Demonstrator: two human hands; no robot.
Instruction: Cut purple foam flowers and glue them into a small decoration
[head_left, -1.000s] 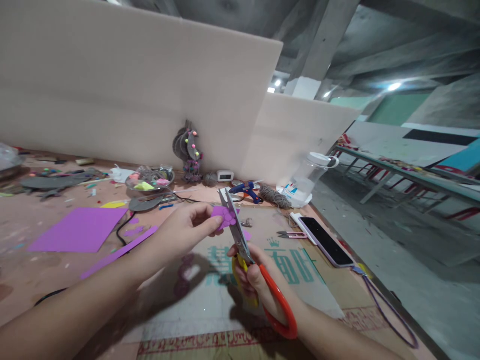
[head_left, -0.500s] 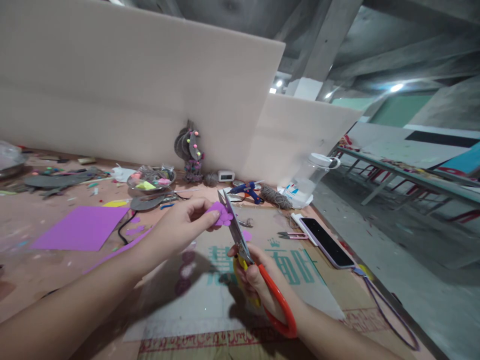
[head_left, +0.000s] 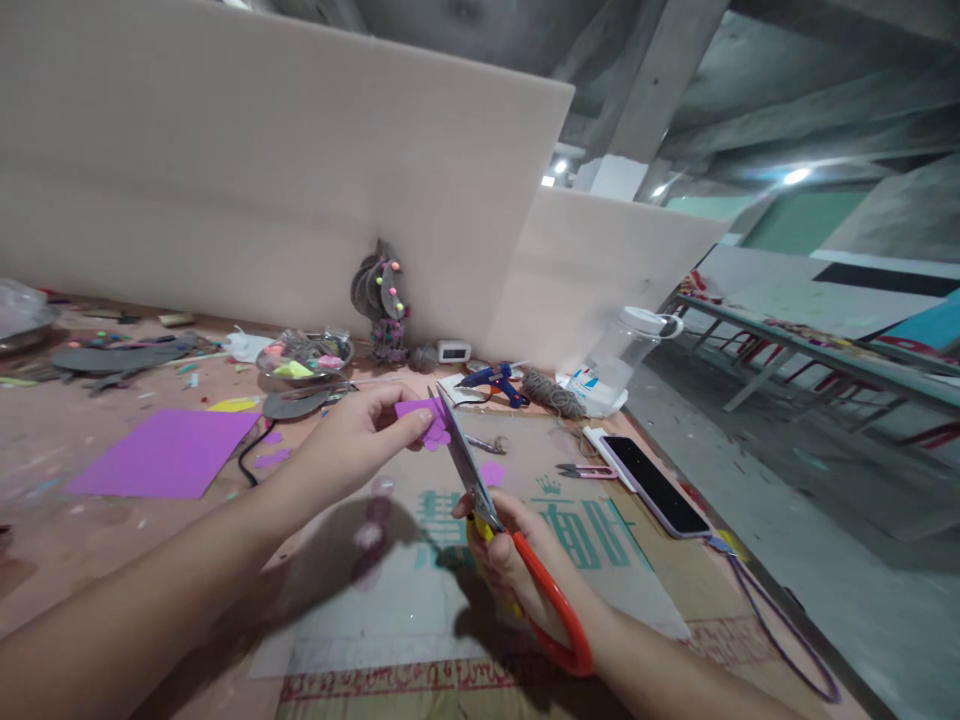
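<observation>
The person's left forearm (head_left: pixel 172 565) is showing bare from the lower left corner of the frame, looking broad at the edge and tapering smoothly to a narrow wrist, with the bare left hand (head_left: pixel 379 425) showing a rounded back and a slim, straight thumb near the centre. The right forearm (head_left: pixel 667 665) is appearing bare too, at the lower right of the frame, and is narrowing towards the bare right hand (head_left: pixel 525 560), whose slender fingers are showing only in part, their nails being too small to make out.
</observation>
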